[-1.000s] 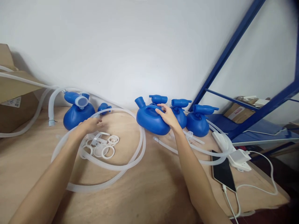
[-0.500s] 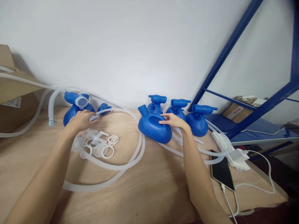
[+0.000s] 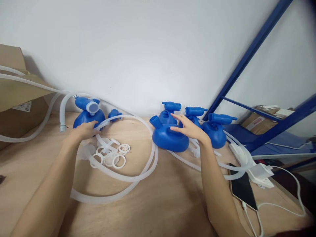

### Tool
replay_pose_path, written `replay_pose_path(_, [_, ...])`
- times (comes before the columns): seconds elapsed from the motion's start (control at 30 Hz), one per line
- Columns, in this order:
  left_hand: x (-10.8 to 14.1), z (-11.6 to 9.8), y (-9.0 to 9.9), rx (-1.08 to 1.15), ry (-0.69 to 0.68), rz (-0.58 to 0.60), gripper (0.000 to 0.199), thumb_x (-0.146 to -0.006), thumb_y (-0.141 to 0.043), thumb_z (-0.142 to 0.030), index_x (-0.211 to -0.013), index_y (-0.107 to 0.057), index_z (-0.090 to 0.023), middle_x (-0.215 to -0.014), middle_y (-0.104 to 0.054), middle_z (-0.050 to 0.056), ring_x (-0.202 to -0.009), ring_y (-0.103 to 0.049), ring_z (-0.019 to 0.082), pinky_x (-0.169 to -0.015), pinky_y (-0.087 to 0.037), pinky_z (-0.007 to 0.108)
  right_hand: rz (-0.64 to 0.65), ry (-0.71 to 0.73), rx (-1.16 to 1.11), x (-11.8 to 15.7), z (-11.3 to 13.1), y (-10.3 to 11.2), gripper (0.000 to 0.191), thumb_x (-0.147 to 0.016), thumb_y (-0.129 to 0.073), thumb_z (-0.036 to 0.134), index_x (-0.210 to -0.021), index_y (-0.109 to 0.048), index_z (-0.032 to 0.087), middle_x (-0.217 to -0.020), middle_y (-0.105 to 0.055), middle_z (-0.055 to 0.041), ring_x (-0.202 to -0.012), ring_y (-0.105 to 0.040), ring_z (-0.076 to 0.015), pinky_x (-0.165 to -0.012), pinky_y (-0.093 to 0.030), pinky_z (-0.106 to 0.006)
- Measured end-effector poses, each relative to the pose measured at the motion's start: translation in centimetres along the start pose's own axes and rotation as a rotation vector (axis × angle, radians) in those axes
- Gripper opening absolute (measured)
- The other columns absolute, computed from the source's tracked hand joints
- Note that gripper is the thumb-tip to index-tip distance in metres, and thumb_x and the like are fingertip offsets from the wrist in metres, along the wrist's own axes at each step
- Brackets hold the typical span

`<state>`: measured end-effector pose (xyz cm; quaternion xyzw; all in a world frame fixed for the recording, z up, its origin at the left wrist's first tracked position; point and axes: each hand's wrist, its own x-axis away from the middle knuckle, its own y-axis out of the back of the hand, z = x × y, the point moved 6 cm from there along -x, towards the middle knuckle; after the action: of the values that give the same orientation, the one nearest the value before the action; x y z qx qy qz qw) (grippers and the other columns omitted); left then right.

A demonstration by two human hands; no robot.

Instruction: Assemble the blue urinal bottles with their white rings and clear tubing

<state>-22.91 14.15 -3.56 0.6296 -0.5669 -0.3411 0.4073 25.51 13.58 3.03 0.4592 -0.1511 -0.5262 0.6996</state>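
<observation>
Fingers parted, my left hand (image 3: 86, 130) is at the left, with its fingertips beside a bend of clear tubing (image 3: 111, 117) and in front of a blue bottle with a capped top (image 3: 85, 119). I see no object held in it. My right hand (image 3: 189, 127) is spread over the rear right side of a blue bottle with an open, tilted neck (image 3: 168, 140), thumb near the handle. White rings (image 3: 118, 161) and translucent fittings (image 3: 106, 146) lie inside the tubing loops.
Behind and right of my right hand stand several blue bottles (image 3: 214, 135) with blue tops. A phone (image 3: 243, 189) and a white power strip (image 3: 261, 174) lie at the right. Cardboard boxes (image 3: 24, 95) are at the left; a blue metal rack (image 3: 266, 131) stands right.
My right hand has risen off the bottle's handle and its fingers have spread. The bottle has turned slightly. Near my left hand the tubing bends more tightly. The view has shifted a little left.
</observation>
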Motion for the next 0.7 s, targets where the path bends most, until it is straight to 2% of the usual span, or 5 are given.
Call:
replay_pose_path(0.07, [0.6, 0.0, 0.2, 0.002, 0.053, 0.026, 0.042, -0.082, -0.072, -0.030, -0.120, -0.067, -0.013, -0.058, -0.068, -0.003, -0.064, -0.068, 0.025, -0.067, -0.045, 0.029, -0.106, 0.156, -0.086, -0.5, 4.5, -1.5, 0.053, -0.100, -0.064, 0.048, -0.149, -0.059, 0.030, -0.143, -0.064, -0.0096, -0.133, -0.060, -0.0299, -0.111, -0.051, -0.048])
replay_pose_path(0.23, [1.6, -0.7, 1.3, 0.085, 0.057, 0.034, 0.021, -0.086, -0.070, -0.034, -0.099, -0.071, -0.017, -0.059, -0.070, -0.005, -0.055, -0.068, 0.018, -0.057, -0.048, 0.024, 0.170, 0.392, -0.006, -6.3, 12.1, -13.2, 0.040, -0.105, -0.058, 0.033, -0.144, -0.063, 0.026, -0.146, -0.067, -0.0071, -0.134, -0.062, -0.0236, -0.120, -0.043, -0.042])
replay_pose_path(0.47, [1.3, -0.7, 2.4, 0.199, 0.016, -0.076, 0.021, -0.082, -0.071, -0.040, -0.087, -0.071, -0.020, -0.062, -0.072, 0.001, -0.054, -0.067, 0.020, -0.050, -0.046, 0.025, 0.157, 0.051, 0.134, -21.8, 13.0, -23.8, 0.051, -0.110, -0.042, 0.050, -0.150, -0.057, 0.023, -0.155, -0.060, -0.0124, -0.147, -0.051, -0.0329, -0.123, -0.036, -0.053])
replay_pose_path(0.57, [1.2, -0.4, 2.8, 0.243, -0.005, -0.142, 0.024, -0.086, -0.065, -0.040, -0.098, -0.072, -0.021, -0.070, -0.075, 0.003, -0.064, -0.071, 0.022, -0.054, -0.049, 0.025, 0.226, 0.034, 0.131, -25.1, 13.2, -25.7, 0.061, -0.102, -0.047, 0.068, -0.147, -0.061, 0.029, -0.152, -0.063, -0.0105, -0.144, -0.054, -0.0401, -0.121, -0.033, -0.065])
replay_pose_path(0.7, [1.5, -0.7, 3.6, 0.501, -0.065, -0.209, 0.031, -0.087, -0.064, -0.041, -0.109, -0.070, -0.020, -0.074, -0.072, 0.003, -0.067, -0.071, 0.022, -0.057, -0.054, 0.026, 0.245, 0.055, 0.081, -27.3, 12.4, -25.8, 0.065, -0.100, -0.046, 0.073, -0.145, -0.064, 0.030, -0.148, -0.067, -0.0087, -0.137, -0.059, -0.0370, -0.118, -0.040, -0.056])
